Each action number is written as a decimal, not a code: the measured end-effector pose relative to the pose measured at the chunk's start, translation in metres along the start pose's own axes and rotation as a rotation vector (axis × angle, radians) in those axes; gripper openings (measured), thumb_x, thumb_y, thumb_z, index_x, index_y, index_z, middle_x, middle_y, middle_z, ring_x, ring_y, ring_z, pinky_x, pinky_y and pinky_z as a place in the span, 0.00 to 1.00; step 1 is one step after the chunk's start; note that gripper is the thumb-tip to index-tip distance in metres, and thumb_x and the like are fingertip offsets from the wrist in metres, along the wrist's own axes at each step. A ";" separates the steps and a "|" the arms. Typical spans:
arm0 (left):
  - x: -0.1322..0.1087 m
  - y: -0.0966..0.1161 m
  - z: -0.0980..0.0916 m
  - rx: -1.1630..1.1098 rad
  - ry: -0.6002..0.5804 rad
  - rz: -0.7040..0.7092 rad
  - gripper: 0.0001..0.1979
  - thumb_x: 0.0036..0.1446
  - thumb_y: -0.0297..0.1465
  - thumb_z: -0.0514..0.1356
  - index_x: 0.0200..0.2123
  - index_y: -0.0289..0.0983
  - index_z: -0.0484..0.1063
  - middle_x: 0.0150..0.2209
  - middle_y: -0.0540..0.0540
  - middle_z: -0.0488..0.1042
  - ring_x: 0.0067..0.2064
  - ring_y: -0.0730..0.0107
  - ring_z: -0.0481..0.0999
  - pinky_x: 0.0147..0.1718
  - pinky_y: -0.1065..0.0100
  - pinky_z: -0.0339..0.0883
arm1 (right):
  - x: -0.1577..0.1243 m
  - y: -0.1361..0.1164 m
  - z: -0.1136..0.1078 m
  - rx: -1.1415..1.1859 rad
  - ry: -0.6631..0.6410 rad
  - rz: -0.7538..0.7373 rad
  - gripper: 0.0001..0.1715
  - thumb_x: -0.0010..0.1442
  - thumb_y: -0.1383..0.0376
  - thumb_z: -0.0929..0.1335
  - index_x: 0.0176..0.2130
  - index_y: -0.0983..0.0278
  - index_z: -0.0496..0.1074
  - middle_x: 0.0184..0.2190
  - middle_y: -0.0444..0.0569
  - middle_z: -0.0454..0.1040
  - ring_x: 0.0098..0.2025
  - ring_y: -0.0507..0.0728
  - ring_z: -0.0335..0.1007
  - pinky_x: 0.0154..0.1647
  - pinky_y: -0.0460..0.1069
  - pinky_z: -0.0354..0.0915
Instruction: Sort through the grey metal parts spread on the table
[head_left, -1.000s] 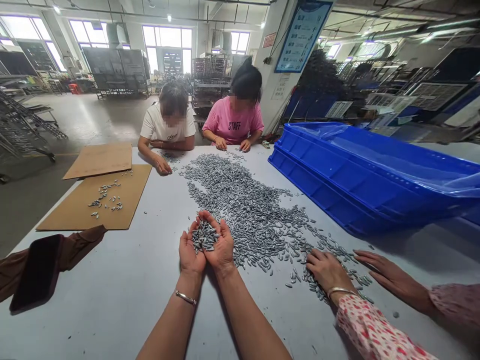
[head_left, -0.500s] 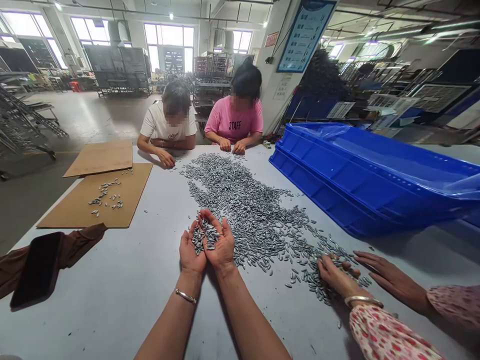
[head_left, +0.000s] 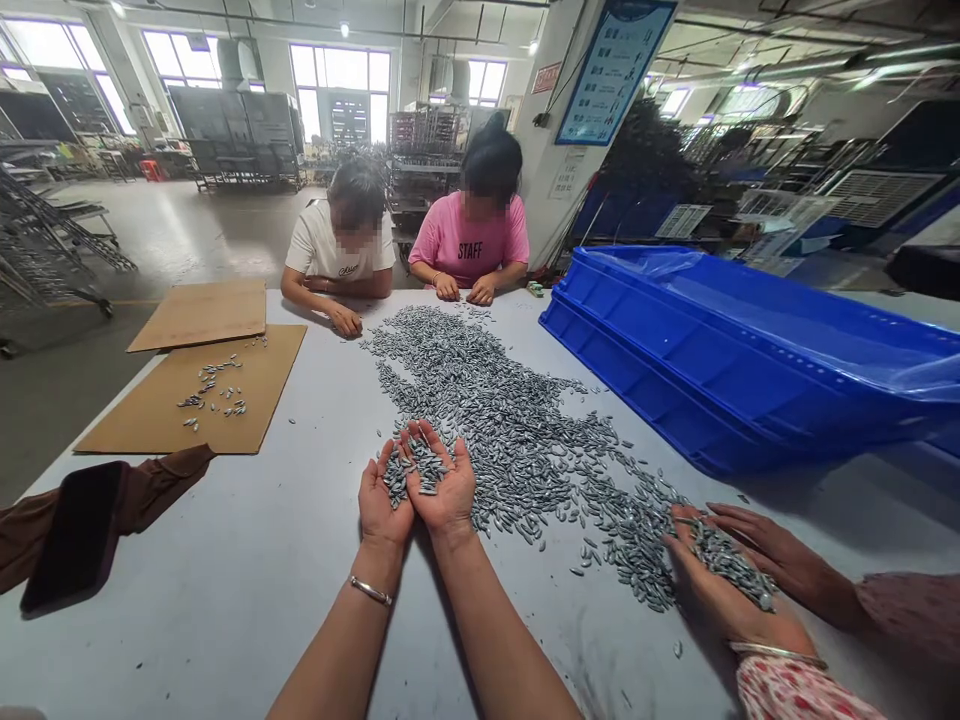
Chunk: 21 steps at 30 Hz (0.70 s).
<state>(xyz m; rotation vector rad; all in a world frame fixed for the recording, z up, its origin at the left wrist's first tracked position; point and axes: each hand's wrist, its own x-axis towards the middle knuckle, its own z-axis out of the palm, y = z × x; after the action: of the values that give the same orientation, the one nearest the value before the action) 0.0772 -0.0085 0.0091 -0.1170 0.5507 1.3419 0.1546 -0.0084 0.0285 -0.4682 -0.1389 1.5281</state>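
Note:
My left hand [head_left: 384, 498] and my right hand [head_left: 447, 488] are cupped together, palms up, over the white table [head_left: 247, 560]. They cradle a handful of small grey metal pieces [head_left: 411, 470]. A silver bangle sits on my left wrist. Just beyond and to the right of my hands lies a long spread pile of the same grey pieces [head_left: 495, 410], running from the far side of the table toward the near right.
A person's hands in a floral sleeve [head_left: 720, 580] scoop pieces at the near right. Two people sit at the far end, hands at the pile. Blue crates [head_left: 720, 370] stand right. Cardboard sheets [head_left: 195, 390] with several pieces lie left. A dark phone [head_left: 71, 535] rests on brown cloth.
My cupped hands have opened a little and shifted slightly right. The neighbour's left hand has moved right and gathered a scoop of pieces against the other hand.

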 end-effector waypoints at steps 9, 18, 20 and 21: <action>0.004 0.002 -0.001 -0.047 0.041 0.013 0.15 0.63 0.31 0.51 0.47 0.33 0.74 0.48 0.36 0.77 0.53 0.59 0.76 0.52 0.58 0.71 | 0.004 -0.004 -0.007 0.088 0.005 -0.004 0.21 0.62 0.52 0.62 0.44 0.62 0.76 0.48 0.51 0.78 0.56 0.57 0.71 0.61 0.58 0.65; 0.004 0.008 -0.004 -0.127 0.005 -0.013 0.14 0.64 0.30 0.51 0.47 0.32 0.72 0.47 0.36 0.76 0.53 0.56 0.76 0.46 0.56 0.76 | 0.012 -0.026 -0.018 -0.502 0.127 -0.433 0.14 0.58 0.57 0.68 0.42 0.60 0.78 0.48 0.47 0.77 0.59 0.57 0.64 0.66 0.58 0.54; 0.003 0.008 -0.002 -0.122 -0.010 -0.016 0.14 0.64 0.30 0.51 0.46 0.31 0.73 0.46 0.36 0.76 0.52 0.57 0.76 0.46 0.57 0.76 | 0.011 -0.028 -0.019 -0.800 0.126 -0.589 0.14 0.53 0.62 0.72 0.42 0.57 0.78 0.52 0.47 0.74 0.65 0.59 0.54 0.69 0.61 0.46; 0.003 0.008 -0.002 -0.117 -0.017 -0.016 0.13 0.64 0.30 0.51 0.46 0.31 0.73 0.46 0.36 0.76 0.52 0.58 0.77 0.47 0.57 0.75 | 0.010 -0.028 -0.019 -0.928 0.103 -0.632 0.15 0.52 0.64 0.73 0.42 0.56 0.78 0.53 0.46 0.73 0.67 0.60 0.51 0.69 0.63 0.43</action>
<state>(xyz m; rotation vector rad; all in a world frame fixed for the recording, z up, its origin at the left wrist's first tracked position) 0.0693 -0.0044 0.0078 -0.2052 0.4556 1.3587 0.1884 -0.0021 0.0205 -1.1073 -0.8508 0.7401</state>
